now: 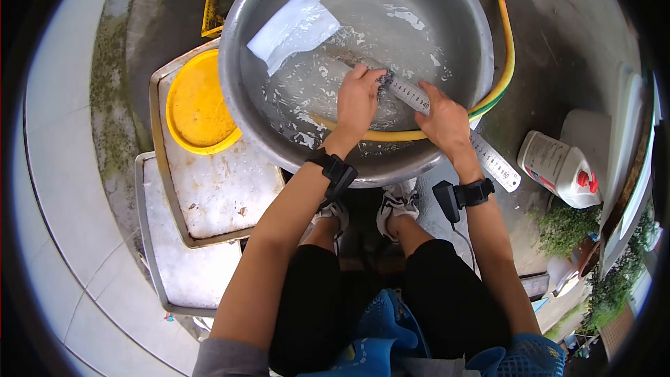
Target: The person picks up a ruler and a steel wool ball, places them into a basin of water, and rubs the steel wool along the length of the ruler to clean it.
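A long steel ruler point(408, 93) slants across the big metal basin point(234, 91), its upper end dipping into rippling water and its lower end sticking out past the near rim. My right hand point(444, 120) is closed around the ruler's middle. Pressed against its face is a dark, wiry scrubber that looks like steel wool point(382, 79), pinched in my left hand point(358, 101). A white cloth or sheet point(296, 28) floats at the basin's upper left. A yellow hose point(394, 136) runs over the right rim and into the water below my hands.
Left of the basin, a round yellow lid or tray point(199, 101) lies on stacked metal trays point(216, 195). A yellow crate point(213, 3) stands behind them. On the right are a white jug with a red cap point(558, 167) and green plants point(569, 230).
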Available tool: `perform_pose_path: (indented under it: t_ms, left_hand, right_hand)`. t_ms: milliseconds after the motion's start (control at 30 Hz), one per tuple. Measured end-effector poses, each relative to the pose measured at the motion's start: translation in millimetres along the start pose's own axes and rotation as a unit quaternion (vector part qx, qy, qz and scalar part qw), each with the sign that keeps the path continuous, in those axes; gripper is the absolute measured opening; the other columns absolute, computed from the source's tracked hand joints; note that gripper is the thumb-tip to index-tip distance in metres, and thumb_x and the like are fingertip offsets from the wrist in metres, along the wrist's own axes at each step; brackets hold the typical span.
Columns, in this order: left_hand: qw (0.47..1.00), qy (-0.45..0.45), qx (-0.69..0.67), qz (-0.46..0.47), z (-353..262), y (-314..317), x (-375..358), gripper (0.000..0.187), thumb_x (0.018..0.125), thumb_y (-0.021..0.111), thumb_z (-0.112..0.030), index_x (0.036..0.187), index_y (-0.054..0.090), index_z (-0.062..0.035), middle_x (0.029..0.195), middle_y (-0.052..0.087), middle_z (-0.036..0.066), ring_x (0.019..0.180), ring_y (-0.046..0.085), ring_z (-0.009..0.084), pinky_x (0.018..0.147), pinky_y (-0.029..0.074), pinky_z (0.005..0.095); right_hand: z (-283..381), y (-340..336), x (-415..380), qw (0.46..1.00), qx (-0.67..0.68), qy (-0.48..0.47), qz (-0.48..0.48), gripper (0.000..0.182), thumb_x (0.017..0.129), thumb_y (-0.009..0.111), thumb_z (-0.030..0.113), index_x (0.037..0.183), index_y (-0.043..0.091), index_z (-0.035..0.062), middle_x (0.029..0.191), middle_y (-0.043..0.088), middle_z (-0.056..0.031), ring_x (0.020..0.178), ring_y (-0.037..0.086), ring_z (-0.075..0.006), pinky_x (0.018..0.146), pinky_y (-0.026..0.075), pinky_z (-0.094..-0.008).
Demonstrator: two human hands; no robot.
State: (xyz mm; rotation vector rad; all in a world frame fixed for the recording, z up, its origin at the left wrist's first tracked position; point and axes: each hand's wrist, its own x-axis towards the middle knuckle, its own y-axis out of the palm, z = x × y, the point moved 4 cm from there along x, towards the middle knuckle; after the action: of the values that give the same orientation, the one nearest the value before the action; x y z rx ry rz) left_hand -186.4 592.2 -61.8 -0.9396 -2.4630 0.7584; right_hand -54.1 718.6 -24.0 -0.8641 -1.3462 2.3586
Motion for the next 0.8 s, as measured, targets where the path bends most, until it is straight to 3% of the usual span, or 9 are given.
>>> perform_pose_path:
  t_ms: [100, 167, 233, 367, 633, 700, 733, 767, 800]
  left_hand:
    - [0.995, -0.093, 0.032, -0.024, 30.2, -12.5, 17.3, 0.029, 0.081, 0.065, 0.003, 0.108, 0.070, -0.0085, 0.085, 0.057, 0.014, 0.079, 0.058, 0.0343, 0.071, 0.048, 0.0421]
    - [0.996, -0.074, 0.056, -0.010, 4.9, -1.4, 12.6, 0.027, 0.081, 0.066, 0.002, 0.107, 0.070, -0.0068, 0.085, 0.057, 0.013, 0.079, 0.058, 0.0339, 0.071, 0.048, 0.0423]
    - [0.998, 0.060, 0.003, 0.034, -31.3, 15.0, -0.1, 0.028, 0.080, 0.067, 0.001, 0.107, 0.071, -0.0062, 0.086, 0.057, 0.012, 0.079, 0.058, 0.0338, 0.071, 0.048, 0.0424]
    - [0.991, 0.104, -0.034, 0.076, -37.4, 15.7, -3.3, 0.029, 0.079, 0.068, 0.001, 0.108, 0.070, -0.0066, 0.089, 0.058, 0.013, 0.080, 0.058, 0.0343, 0.071, 0.048, 0.0428]
    - [0.972, -0.201, 0.012, -0.120, 73.5, -30.0, -11.0, 0.029, 0.085, 0.063, 0.001, 0.114, 0.065, -0.0052, 0.094, 0.060, 0.016, 0.084, 0.059, 0.0370, 0.077, 0.049, 0.0409]
    - [0.946, -0.300, 0.104, -0.063, 107.4, -23.9, -30.4, 0.023, 0.091, 0.065, -0.011, 0.114, 0.067, -0.0062, 0.095, 0.065, 0.010, 0.077, 0.060, 0.0203, 0.069, 0.049, 0.0327]
    - [0.947, -0.297, 0.105, -0.066, 105.4, -25.7, -27.1, 0.023, 0.091, 0.065, -0.011, 0.114, 0.067, -0.0062, 0.095, 0.065, 0.010, 0.077, 0.060, 0.0203, 0.069, 0.049, 0.0327]
    - [0.898, -0.430, -0.087, -0.021, 111.2, -17.9, -34.7, 0.023, 0.093, 0.065, -0.013, 0.115, 0.067, -0.0078, 0.096, 0.065, 0.006, 0.077, 0.059, 0.0167, 0.068, 0.049, 0.0310]
    - [0.798, -0.537, -0.274, 0.026, 101.8, -11.6, -37.7, 0.022, 0.094, 0.065, -0.015, 0.116, 0.066, -0.0094, 0.097, 0.065, 0.002, 0.077, 0.058, 0.0132, 0.067, 0.049, 0.0292]
  right_hand:
    - [0.6, -0.7, 0.7, 1.000, 0.014, -0.004, 0.001, 0.058, 0.079, 0.069, 0.018, 0.134, 0.053, 0.0091, 0.113, 0.068, -0.0169, 0.095, 0.068, -0.0355, 0.085, 0.054, -0.0445]
    - [1.3, -0.4, 1.1, 1.000, 0.010, -0.002, 0.007, 0.061, 0.079, 0.070, 0.018, 0.136, 0.051, 0.0088, 0.113, 0.068, -0.0177, 0.095, 0.068, -0.0357, 0.085, 0.054, -0.0447]
    - [1.6, -0.1, -0.6, 1.000, 0.006, 0.003, 0.010, 0.064, 0.078, 0.070, 0.017, 0.138, 0.048, 0.0085, 0.112, 0.068, -0.0184, 0.094, 0.068, -0.0359, 0.085, 0.054, -0.0449]
    - [2.2, -0.9, 0.0, 1.000, -0.001, 0.018, 0.021, 0.069, 0.077, 0.071, 0.015, 0.140, 0.044, 0.0086, 0.111, 0.068, -0.0192, 0.093, 0.068, -0.0360, 0.083, 0.055, -0.0442]
    - [-1.0, 2.4, -3.8, 0.997, 0.034, -0.042, -0.051, 0.066, 0.076, 0.076, 0.018, 0.137, 0.050, 0.0099, 0.107, 0.068, -0.0167, 0.092, 0.068, -0.0352, 0.082, 0.055, -0.0433]
    - [1.8, 2.2, -5.7, 0.996, 0.036, -0.051, -0.059, 0.063, 0.076, 0.077, 0.018, 0.133, 0.053, 0.0093, 0.107, 0.067, -0.0136, 0.093, 0.067, -0.0331, 0.083, 0.054, -0.0423]
    - [3.0, 1.7, -4.3, 0.996, 0.036, -0.053, -0.062, 0.063, 0.076, 0.077, 0.018, 0.133, 0.053, 0.0093, 0.107, 0.067, -0.0136, 0.093, 0.067, -0.0331, 0.083, 0.054, -0.0423]
    - [7.3, -2.0, -7.3, 0.989, 0.021, -0.094, -0.115, 0.058, 0.077, 0.076, 0.016, 0.130, 0.055, 0.0091, 0.108, 0.066, -0.0121, 0.094, 0.065, -0.0321, 0.083, 0.053, -0.0423]
    - [12.1, -6.0, -9.6, 0.977, 0.005, -0.135, -0.168, 0.053, 0.078, 0.075, 0.015, 0.128, 0.057, 0.0089, 0.109, 0.065, -0.0107, 0.095, 0.064, -0.0311, 0.083, 0.053, -0.0423]
